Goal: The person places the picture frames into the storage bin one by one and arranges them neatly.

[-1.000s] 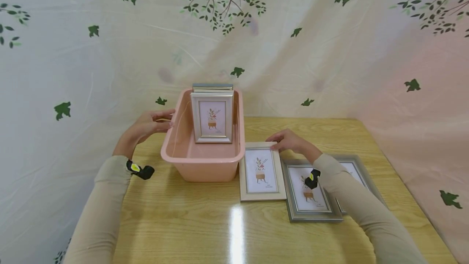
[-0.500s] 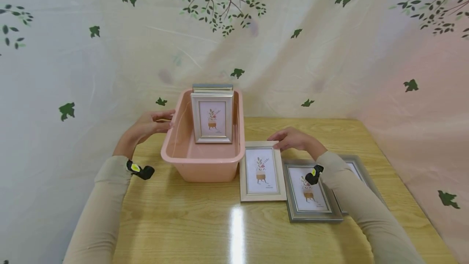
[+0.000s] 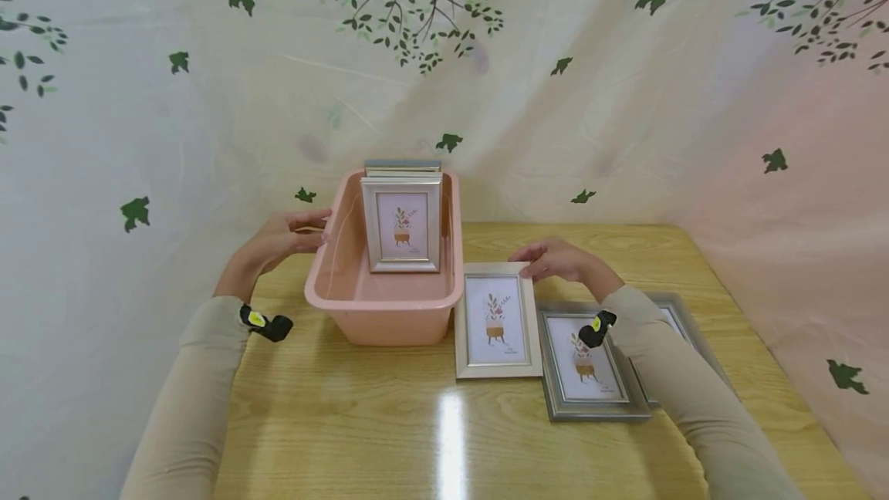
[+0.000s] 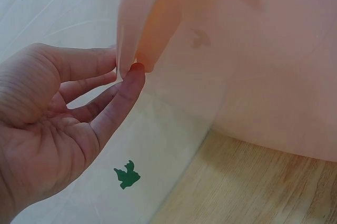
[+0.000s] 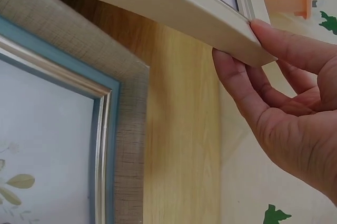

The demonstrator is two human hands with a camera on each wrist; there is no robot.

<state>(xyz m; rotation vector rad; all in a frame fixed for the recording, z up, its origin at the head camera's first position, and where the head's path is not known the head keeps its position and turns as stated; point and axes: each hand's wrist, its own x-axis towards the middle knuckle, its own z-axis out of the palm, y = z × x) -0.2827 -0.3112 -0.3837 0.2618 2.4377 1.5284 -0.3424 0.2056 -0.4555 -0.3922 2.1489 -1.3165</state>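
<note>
Pink and glossy, the bin (image 3: 392, 326) stands on the table (image 3: 333, 430), its rim pinched by the left hand (image 3: 278, 236). Just beside it, the right hand (image 3: 559, 262) pinches the far corner of the cream frame (image 3: 495, 322), whose small lettering (image 3: 511, 350) is too tiny to read. Only the right wrist view shows the thumb on top, fingers beneath, that end raised off the table, and blue banding inside a grey frame (image 5: 129, 145). The head view alone shows the silver frame (image 3: 403, 224), which seems to lean in the bin.
</note>
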